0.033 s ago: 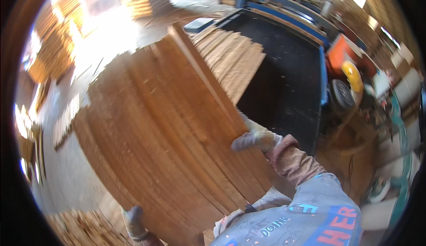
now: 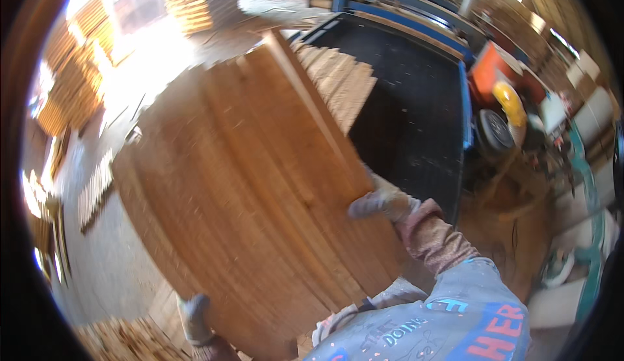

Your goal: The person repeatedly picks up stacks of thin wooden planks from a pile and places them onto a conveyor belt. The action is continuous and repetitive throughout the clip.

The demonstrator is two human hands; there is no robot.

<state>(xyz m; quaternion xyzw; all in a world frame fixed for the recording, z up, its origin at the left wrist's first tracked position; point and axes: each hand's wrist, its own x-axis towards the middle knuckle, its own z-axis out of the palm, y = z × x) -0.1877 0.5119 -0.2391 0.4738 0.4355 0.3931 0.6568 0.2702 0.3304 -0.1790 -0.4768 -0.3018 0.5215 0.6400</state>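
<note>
A wide row of brown wooden boards is gripped between my two gloved hands, the boards side by side and slanting across the middle of the view. My left hand holds the near left edge, its thumb over the top and its fingers hidden underneath. On the opposite edge, my right hand clasps the outermost board with the thumb on its upper face. The near ends of the boards come close to my grey printed apron. Behind them, paler boards lie on a black conveyor belt.
A blue machine frame spans the belt's far end. To the right stand an orange machine part, a yellow hose and a wheel. Stacked timber stands far left; more wood pieces lie at the lower left.
The held boards have moved slightly right and upward in view, covering more of the paler boards on the belt. Both hands keep their grip; the background has shifted a little left.
</note>
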